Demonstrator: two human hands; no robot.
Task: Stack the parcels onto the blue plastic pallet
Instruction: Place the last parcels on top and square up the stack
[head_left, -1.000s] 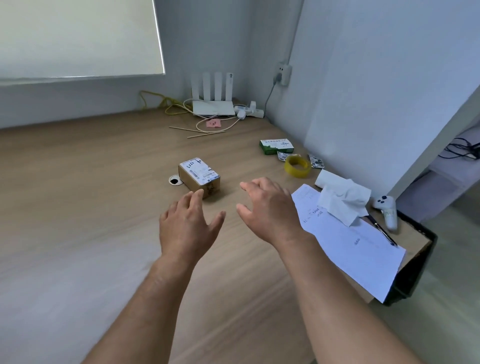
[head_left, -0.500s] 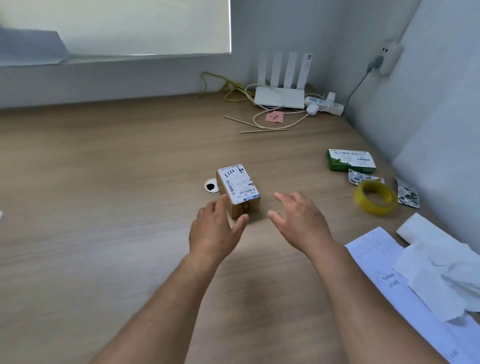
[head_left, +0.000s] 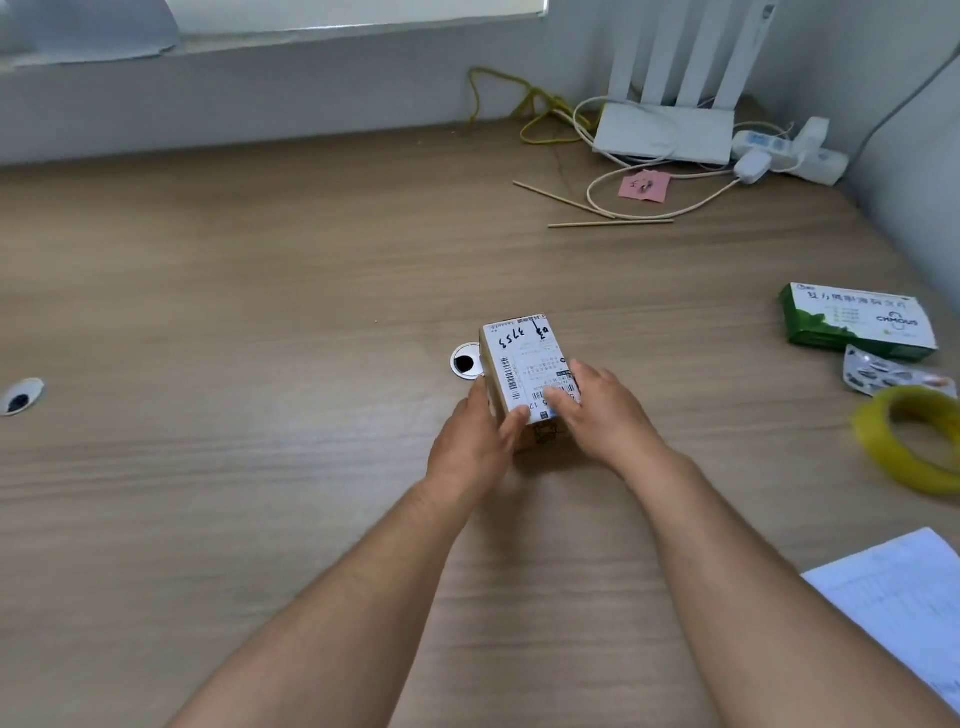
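Parcel (head_left: 523, 358), brown carton, white shipping label with barcodes and upside-down handwritten digits, mid-table (head_left: 249, 322), just beside cable grommet (head_left: 466, 364). Left hand (head_left: 475, 441) and right hand (head_left: 605, 415) grip its near end, fingers curled over label. Green box (head_left: 857, 325) near right edge, lettering unclear.

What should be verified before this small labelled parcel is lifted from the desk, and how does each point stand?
1. Left hand grips the cardboard parcel, thumb on its label: ok.
2. Right hand grips its right side: ok.
3. Nothing lies on the parcel: ok.
4. Yellow tape roll lies well to the right, apart: ok.
5. Blue pallet in view: not ok.
6. Parcel's underside free of the desk: cannot tell.
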